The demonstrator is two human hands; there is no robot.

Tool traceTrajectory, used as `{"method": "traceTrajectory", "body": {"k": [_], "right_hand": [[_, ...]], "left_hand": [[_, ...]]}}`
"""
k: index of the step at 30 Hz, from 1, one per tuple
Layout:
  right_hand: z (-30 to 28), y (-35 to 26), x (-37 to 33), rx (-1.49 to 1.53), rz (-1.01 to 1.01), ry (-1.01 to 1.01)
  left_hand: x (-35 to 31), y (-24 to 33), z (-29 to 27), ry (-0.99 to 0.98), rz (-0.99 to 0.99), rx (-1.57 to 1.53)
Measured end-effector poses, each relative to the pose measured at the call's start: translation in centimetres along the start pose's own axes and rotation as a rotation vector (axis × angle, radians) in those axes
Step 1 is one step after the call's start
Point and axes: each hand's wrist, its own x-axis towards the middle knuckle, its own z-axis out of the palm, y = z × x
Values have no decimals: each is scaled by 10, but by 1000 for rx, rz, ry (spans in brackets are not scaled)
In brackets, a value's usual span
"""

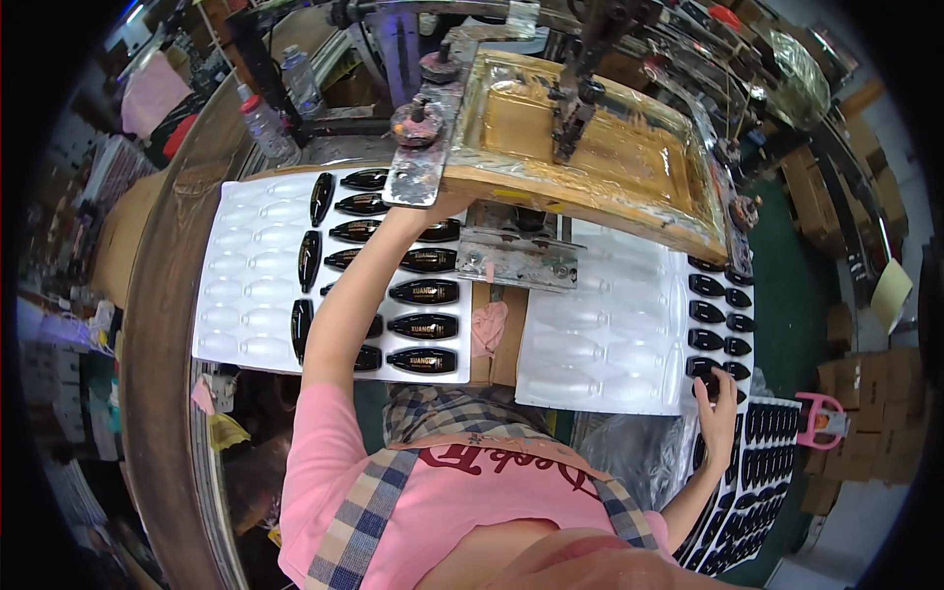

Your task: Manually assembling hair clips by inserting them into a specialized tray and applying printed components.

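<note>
My left arm reaches up to the wooden screen-printing frame (580, 202). My left hand (450, 205) is at its near left edge, with the fingers hidden beneath. Gold-brown ink coats the mesh, and a metal fixture (518, 264) sits below. At the right, my right hand (720, 403) has its thumb and fingers around a small black bottle-shaped piece (710, 387), in a column of such pieces on the white moulded tray (600, 334). On the left white tray (261, 265) lie several glossy black bottle-shaped pieces (423, 325), some with gold print.
Another tray of black pieces (772, 462) lies at the lower right. A pink cloth (488, 327) rests on cardboard between the trays. Plastic bottles (265, 128) stand at the back left. Farther right are a pink stool (822, 420) and cardboard boxes (870, 393).
</note>
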Motion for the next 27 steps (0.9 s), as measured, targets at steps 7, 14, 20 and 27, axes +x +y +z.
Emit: {"method": "traceTrajectory", "body": {"k": [7, 14, 20, 27], "right_hand": [[11, -120, 77, 480, -406, -83], [54, -233, 136, 532, -586, -176], [78, -269, 139, 499, -597, -338], [61, -242, 121, 379, -574, -306]], "left_hand": [[38, -28, 17, 11, -213, -276], [32, -25, -31, 74, -491, -941], [-44, -124, -103, 159, -672, -565], [-131, -245, -159, 305, -935, -103]]}}
